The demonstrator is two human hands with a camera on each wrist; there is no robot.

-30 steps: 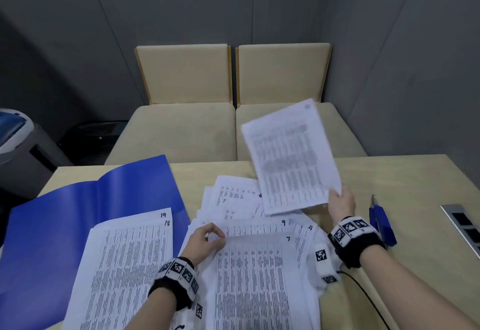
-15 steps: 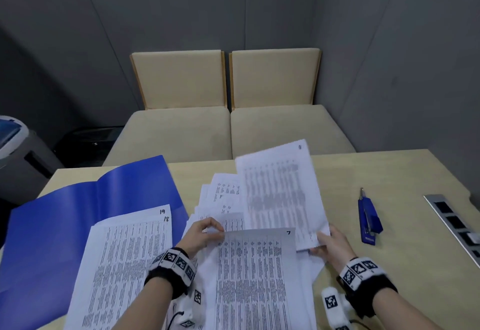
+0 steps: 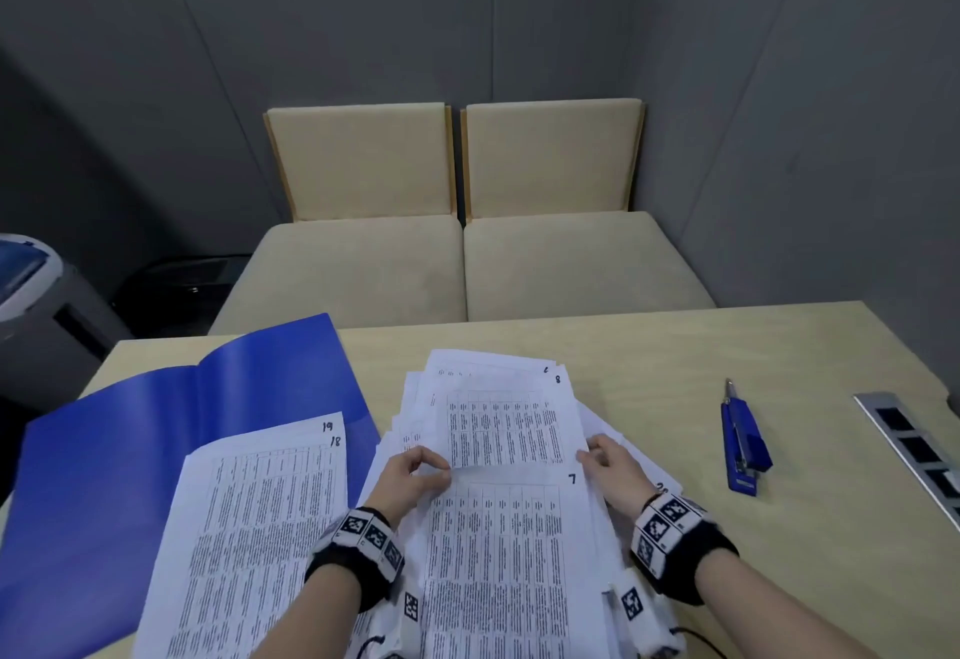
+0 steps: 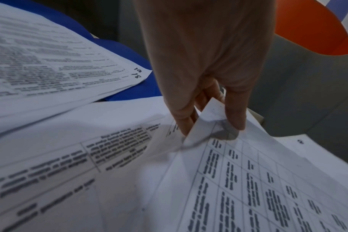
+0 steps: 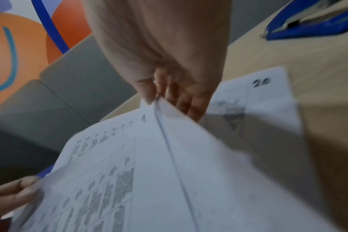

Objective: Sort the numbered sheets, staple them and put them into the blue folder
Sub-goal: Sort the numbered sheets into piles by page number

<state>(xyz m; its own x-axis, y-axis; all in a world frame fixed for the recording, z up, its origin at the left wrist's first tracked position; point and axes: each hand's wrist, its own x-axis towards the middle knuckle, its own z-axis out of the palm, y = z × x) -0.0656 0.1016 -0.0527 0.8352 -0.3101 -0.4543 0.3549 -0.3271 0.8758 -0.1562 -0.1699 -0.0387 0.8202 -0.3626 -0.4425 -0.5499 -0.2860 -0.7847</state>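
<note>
Head view: left hand (image 3: pixel 413 476) and right hand (image 3: pixel 615 471) each pinch sheet 8 (image 3: pixel 501 430) above sheet 7 (image 3: pixel 498 554); uneven pulling could crease it or scatter the loose pile.

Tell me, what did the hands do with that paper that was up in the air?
The right hand brought the raised sheet down from the air onto the loose pile; it reads 8 and now lies just above sheet 7. The hand still pinches its edge. The left hand kept its grip on the papers. The blue folder, the sheets marked 19 and 18 and the stapler stayed put.
</note>
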